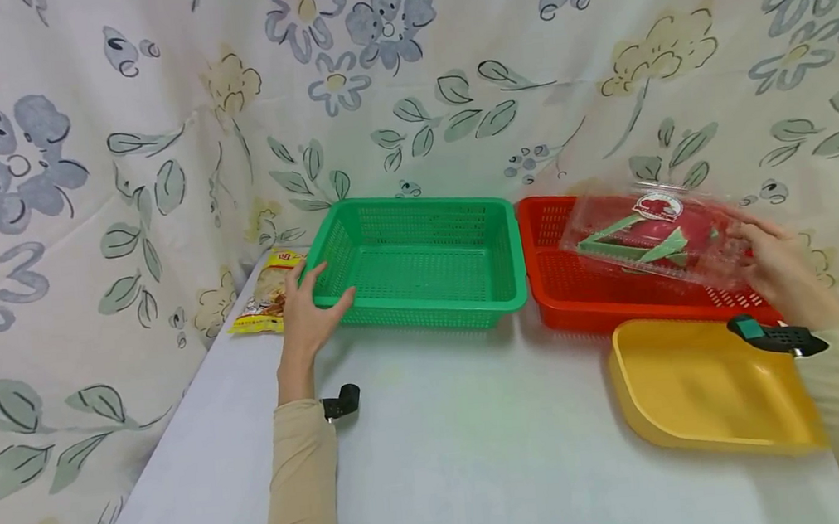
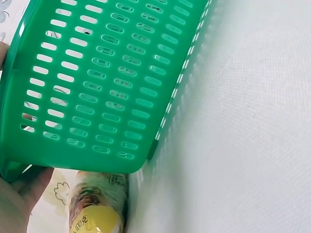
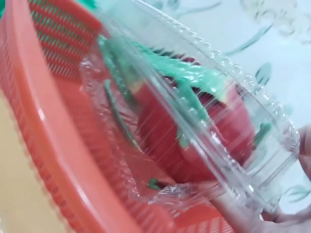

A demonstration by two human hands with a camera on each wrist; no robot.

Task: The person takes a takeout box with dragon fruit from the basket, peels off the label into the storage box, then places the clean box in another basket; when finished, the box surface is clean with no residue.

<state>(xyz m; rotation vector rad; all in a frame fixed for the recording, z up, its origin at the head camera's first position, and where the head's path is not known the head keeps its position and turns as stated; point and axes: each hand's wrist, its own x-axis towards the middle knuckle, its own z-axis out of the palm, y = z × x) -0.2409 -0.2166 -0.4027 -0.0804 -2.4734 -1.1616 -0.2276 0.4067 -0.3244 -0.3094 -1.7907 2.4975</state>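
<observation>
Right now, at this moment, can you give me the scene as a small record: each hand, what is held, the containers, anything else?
right hand: the right hand grips one end of a clear plastic clamshell box
inside the box: a dragon fruit, red with green scales
box position: tilted, above the red basket
left hand: the left hand is at a corner of the green basket, fingers spread; contact unclear
yellow tray: in front of the red basket
yellow packet: left of the green basket
</observation>
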